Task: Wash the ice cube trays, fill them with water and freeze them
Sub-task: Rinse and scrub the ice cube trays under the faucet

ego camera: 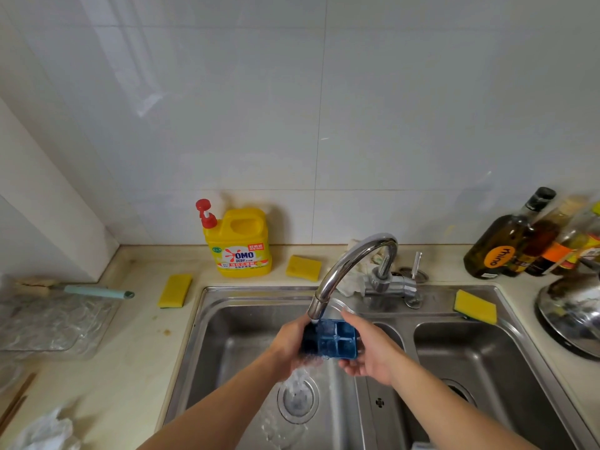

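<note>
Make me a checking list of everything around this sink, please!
Surface: beige counter, steel double sink; water splashing round one drain.
Job's things: one blue ice cube tray under the running faucet.
Clutter: yellow detergent jug, three yellow sponges, brush, dark bottles, crumpled cloth.
Hands: left hand grips the tray's left end; right hand holds its right end.
Cables: nothing seen.
Surroundings: white tiled wall.

"OMO" on the yellow detergent jug (242, 246), orange label on dark bottle (496, 246) reading perhaps "Mino"
</note>
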